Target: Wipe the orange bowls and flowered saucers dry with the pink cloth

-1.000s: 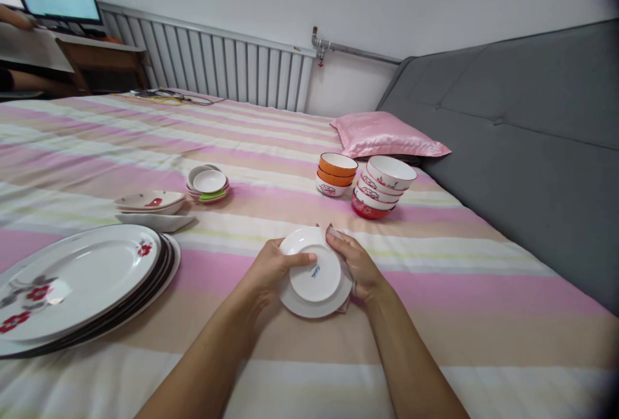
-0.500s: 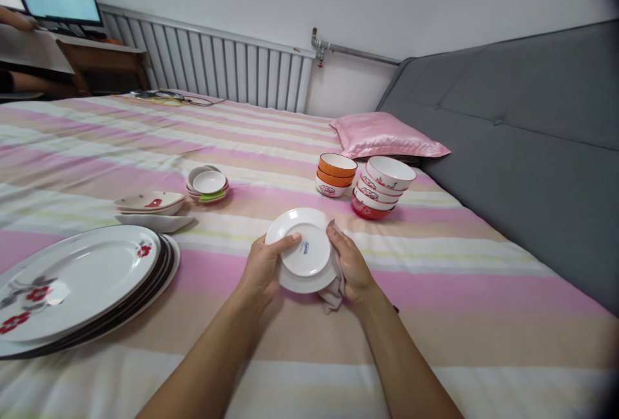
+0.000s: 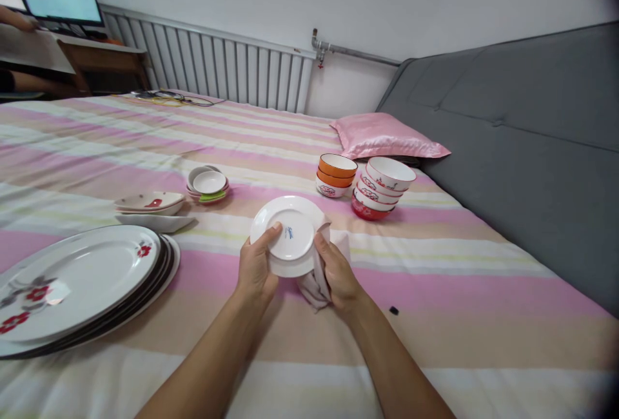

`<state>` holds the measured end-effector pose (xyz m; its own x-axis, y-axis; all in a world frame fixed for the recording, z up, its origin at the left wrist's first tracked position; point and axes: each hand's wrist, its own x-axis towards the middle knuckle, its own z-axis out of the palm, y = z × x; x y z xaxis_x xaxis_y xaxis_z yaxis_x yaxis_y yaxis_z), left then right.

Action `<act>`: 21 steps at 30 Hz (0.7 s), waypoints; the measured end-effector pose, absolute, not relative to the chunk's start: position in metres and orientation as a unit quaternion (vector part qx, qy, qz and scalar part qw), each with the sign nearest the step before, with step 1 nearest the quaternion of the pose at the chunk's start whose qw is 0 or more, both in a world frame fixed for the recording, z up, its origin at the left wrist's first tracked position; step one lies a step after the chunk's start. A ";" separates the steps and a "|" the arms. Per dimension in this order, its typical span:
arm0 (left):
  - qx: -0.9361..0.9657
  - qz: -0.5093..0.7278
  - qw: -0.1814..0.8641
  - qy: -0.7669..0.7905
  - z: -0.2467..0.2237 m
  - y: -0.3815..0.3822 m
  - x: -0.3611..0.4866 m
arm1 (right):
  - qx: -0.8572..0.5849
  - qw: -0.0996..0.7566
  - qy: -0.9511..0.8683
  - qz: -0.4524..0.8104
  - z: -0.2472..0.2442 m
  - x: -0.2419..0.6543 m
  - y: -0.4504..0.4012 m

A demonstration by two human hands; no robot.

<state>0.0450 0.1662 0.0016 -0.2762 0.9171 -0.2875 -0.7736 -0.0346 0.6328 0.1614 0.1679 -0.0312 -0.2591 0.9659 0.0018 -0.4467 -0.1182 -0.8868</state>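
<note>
A small white plate (image 3: 296,242) is held up over the bed, its underside with blue lettering turned toward me. My left hand (image 3: 258,260) grips its left edge, thumb lying across the base and fingers hidden behind. At the right edge my right hand (image 3: 337,271) pinches a pale greyish-pink cloth (image 3: 315,285) against the plate. The cloth hangs below the rim and partly shows beyond the fingers. Past the plate stand a stack of orange and white bowls (image 3: 337,174) and a taller, leaning stack of white and red bowls (image 3: 382,188).
Large oval plates (image 3: 91,271) are piled at the left, with shallow dishes (image 3: 149,203) and small bowls (image 3: 209,182) behind. A small black object (image 3: 394,310) lies on the striped sheet. Farther off are a pink pillow (image 3: 387,135), grey headboard (image 3: 522,116), cables (image 3: 178,98) and a person's arm (image 3: 17,18).
Both hands have moved the plate a little left and slightly away from me. More of the cloth shows at its right side, and the small black object is now uncovered.
</note>
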 end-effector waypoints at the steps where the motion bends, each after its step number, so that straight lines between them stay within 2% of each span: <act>1: 0.092 0.715 0.592 0.360 0.002 0.167 0.044 | -0.318 0.516 -0.418 0.677 -0.031 0.160 0.166; 7: 0.084 0.725 0.583 0.356 0.002 0.169 0.042 | -0.304 0.529 -0.419 0.673 -0.031 0.149 0.160; 11: 0.106 0.711 0.602 0.348 0.003 0.166 0.043 | -0.287 0.571 -0.391 0.662 -0.031 0.149 0.163; 17: 0.205 0.625 0.669 0.346 0.005 0.158 0.038 | -0.294 0.636 -0.330 0.633 -0.026 0.171 0.177; 21: 0.257 0.550 0.709 0.360 0.002 0.157 0.033 | -0.303 0.604 -0.325 0.662 -0.021 0.191 0.183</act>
